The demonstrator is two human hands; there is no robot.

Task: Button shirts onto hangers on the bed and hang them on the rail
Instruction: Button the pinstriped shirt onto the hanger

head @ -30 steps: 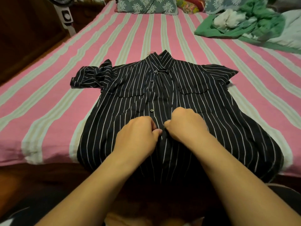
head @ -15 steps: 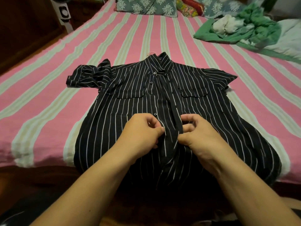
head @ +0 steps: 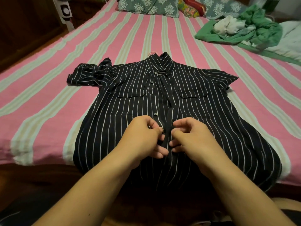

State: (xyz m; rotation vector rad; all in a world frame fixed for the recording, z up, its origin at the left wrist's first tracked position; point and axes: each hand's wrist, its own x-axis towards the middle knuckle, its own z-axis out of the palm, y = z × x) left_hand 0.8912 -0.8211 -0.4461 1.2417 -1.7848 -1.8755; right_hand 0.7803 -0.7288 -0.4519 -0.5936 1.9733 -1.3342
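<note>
A black shirt with thin white stripes (head: 130, 101) lies front up on the pink striped bed (head: 48, 98), its collar pointing away from me. A sliver of a pale hanger hook (head: 152, 53) peeks out behind the collar. My left hand (head: 143, 137) pinches the left edge of the button placket at mid-chest. My right hand (head: 192, 137) pinches the right edge of the same placket, a finger's width from the left hand. Three buttons show above my hands along the front. The shirt's hem hangs over the bed's near edge.
A heap of green and white clothes (head: 247, 31) lies at the far right of the bed. Patterned pillows (head: 148, 5) line the head end. A white fan stand (head: 66, 12) rises beside the bed's far left corner, by dark wooden furniture.
Both hands have shifted slightly down the placket and drawn closer together, fingers re-pinching the two front edges. The shirt itself has stayed in place.
</note>
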